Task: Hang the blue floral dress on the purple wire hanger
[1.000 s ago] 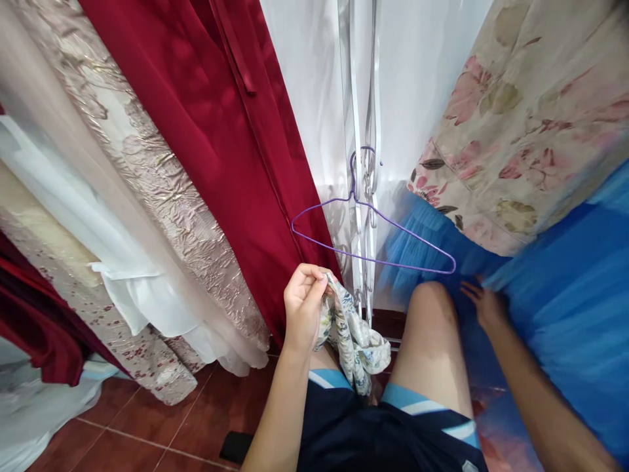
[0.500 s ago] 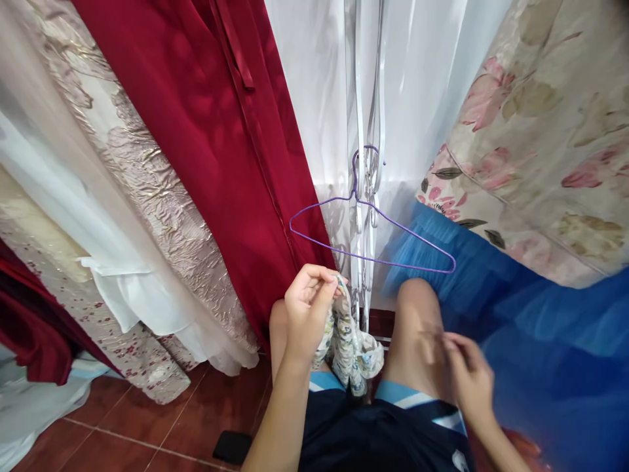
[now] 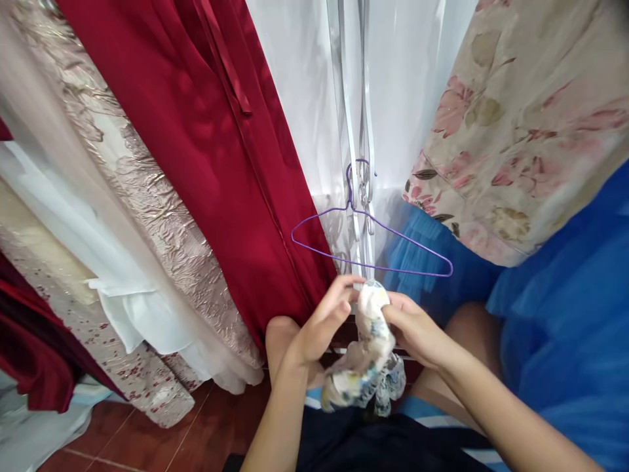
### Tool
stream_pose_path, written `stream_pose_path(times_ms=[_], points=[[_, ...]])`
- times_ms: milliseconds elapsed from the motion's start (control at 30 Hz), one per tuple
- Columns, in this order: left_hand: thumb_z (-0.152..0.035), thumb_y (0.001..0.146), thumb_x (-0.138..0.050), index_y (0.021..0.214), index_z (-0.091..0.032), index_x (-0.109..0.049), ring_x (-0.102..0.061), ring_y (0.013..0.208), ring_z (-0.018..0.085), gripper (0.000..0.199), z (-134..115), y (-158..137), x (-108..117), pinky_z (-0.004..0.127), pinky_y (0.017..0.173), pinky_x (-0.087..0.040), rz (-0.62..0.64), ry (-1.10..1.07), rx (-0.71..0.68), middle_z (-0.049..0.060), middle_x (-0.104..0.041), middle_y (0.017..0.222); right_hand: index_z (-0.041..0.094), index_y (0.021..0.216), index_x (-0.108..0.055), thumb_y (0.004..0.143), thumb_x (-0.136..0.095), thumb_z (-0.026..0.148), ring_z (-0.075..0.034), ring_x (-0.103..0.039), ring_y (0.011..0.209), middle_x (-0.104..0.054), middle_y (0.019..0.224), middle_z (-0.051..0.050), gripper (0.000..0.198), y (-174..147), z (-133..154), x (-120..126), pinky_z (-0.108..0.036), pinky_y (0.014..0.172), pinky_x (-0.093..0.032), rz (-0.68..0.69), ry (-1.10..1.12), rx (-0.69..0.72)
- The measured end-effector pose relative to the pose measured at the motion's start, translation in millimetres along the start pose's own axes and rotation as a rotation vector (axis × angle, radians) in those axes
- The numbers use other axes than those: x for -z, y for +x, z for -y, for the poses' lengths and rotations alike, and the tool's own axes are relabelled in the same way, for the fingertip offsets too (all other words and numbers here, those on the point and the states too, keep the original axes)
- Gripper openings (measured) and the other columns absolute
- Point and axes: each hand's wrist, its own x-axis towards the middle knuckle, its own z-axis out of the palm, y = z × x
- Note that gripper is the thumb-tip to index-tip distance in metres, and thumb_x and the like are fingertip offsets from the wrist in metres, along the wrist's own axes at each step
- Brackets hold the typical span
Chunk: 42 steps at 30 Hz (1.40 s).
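In the head view my right hand [image 3: 417, 329] pinches a gathered white cloth band with a small floral print [image 3: 371, 328], thumb in front near its upper end. The band bends down and to the left above my lap. My left hand [image 3: 324, 321] is beside it on the left, fingers stretched out and thumb apart, fingertips close to the band's top. More bunched floral cloth [image 3: 386, 387] hangs beneath, partly behind the band. Just above both hands, a bare purple hanger [image 3: 373, 267] hangs from white straps [image 3: 350, 118].
Long garments hang all around: a dark red one [image 3: 196, 151] and a textured pinkish one [image 3: 162, 196] on the left, white cloth [image 3: 403, 78] behind the straps, a floral-print one [image 3: 531, 144] and blue tulle [image 3: 574, 328] on the right. Red floor tiles [image 3: 142, 426] show below.
My right hand has come in from the right and now grips the floral band. My left hand has opened from its pinch on the cloth and moved slightly right.
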Motion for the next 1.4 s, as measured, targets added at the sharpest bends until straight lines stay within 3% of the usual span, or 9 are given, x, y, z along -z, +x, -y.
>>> stream_pose_path(times_ms=[200,333,467,667,800,900,1100,1233,1400], points=[[-0.056,0.084,-0.069,0.105,-0.013,-0.069,-0.061,0.080,0.017,0.048,62,-10,-16,0.026,0.077,-0.050,0.537,-0.065,0.344,0.006,-0.069,0.092,0.016,0.063,-0.065,0.063,-0.063,0.018,-0.009,-0.039,0.044,-0.054,0.054,0.002,0.003,-31,53,39,-0.020,0.041,-0.030,-0.115,-0.107,0.029],[-0.052,0.090,-0.061,0.074,-0.013,-0.063,-0.046,0.064,0.011,0.043,60,-8,0,0.022,0.061,-0.038,0.417,0.303,0.239,-0.001,-0.054,0.067,0.016,0.064,-0.067,0.061,-0.062,0.015,-0.010,-0.039,0.042,-0.055,0.053,0.002,0.006,-38,84,87,-0.021,0.039,-0.026,-0.480,-0.297,0.339],[-0.040,0.096,-0.054,0.065,-0.016,-0.055,-0.049,0.070,0.014,0.039,27,-6,28,0.025,0.067,-0.039,0.163,0.674,0.060,0.000,-0.052,0.067,0.017,0.057,-0.056,0.064,-0.055,0.014,-0.009,-0.036,0.048,-0.047,0.053,0.003,0.008,-19,105,140,-0.024,0.044,-0.025,-0.828,-0.385,0.629],[-0.035,0.096,-0.052,0.072,-0.017,-0.063,-0.057,0.075,0.018,0.032,-19,-21,23,0.026,0.069,-0.043,0.142,0.601,-0.044,0.004,-0.062,0.077,0.018,0.081,-0.059,0.082,-0.059,0.021,-0.010,-0.051,0.064,-0.060,0.072,0.003,0.003,48,104,140,-0.024,0.061,-0.039,-0.362,-0.377,0.376],[-0.043,0.094,-0.054,0.069,-0.016,-0.058,-0.046,0.058,0.013,0.036,-23,-25,33,0.024,0.053,-0.036,-0.066,0.447,0.029,0.000,-0.050,0.062,0.022,0.094,-0.060,0.077,-0.070,0.027,-0.010,-0.053,0.057,-0.061,0.070,0.007,0.021,79,93,110,-0.021,0.056,-0.042,-0.153,-0.263,0.250],[-0.041,0.091,-0.054,0.067,-0.016,-0.053,-0.044,0.057,0.013,0.035,-23,-21,63,0.023,0.052,-0.034,-0.165,0.470,0.060,-0.001,-0.048,0.062,0.021,0.097,-0.064,0.075,-0.074,0.030,-0.012,-0.057,0.056,-0.064,0.069,0.004,0.026,79,92,92,-0.022,0.054,-0.045,-0.097,-0.188,0.098],[-0.018,0.079,-0.050,0.060,-0.019,-0.051,-0.052,0.068,0.019,0.019,-4,0,143,0.029,0.072,-0.040,-0.062,1.180,0.061,0.001,-0.053,0.061,0.017,0.097,-0.070,0.070,-0.081,0.034,-0.014,-0.063,0.056,-0.071,0.070,0.000,0.034,58,98,77,-0.023,0.052,-0.046,-0.070,-0.180,0.046],[-0.013,0.076,-0.045,0.075,-0.021,-0.062,-0.059,0.083,0.022,0.019,12,33,180,0.031,0.083,-0.045,-0.101,1.169,0.093,0.004,-0.066,0.078,0.017,0.091,-0.071,0.071,-0.081,0.033,-0.016,-0.066,0.061,-0.073,0.073,-0.003,0.027,57,102,80,-0.025,0.054,-0.050,-0.064,-0.237,0.027],[-0.006,0.074,-0.039,0.087,-0.017,-0.060,-0.061,0.086,0.019,0.027,6,96,193,0.028,0.078,-0.045,-0.247,1.124,0.039,0.006,-0.069,0.091,0.018,0.093,-0.069,0.075,-0.078,0.028,-0.016,-0.067,0.061,-0.074,0.077,-0.004,0.023,60,106,83,-0.024,0.052,-0.052,-0.074,-0.206,-0.036]])
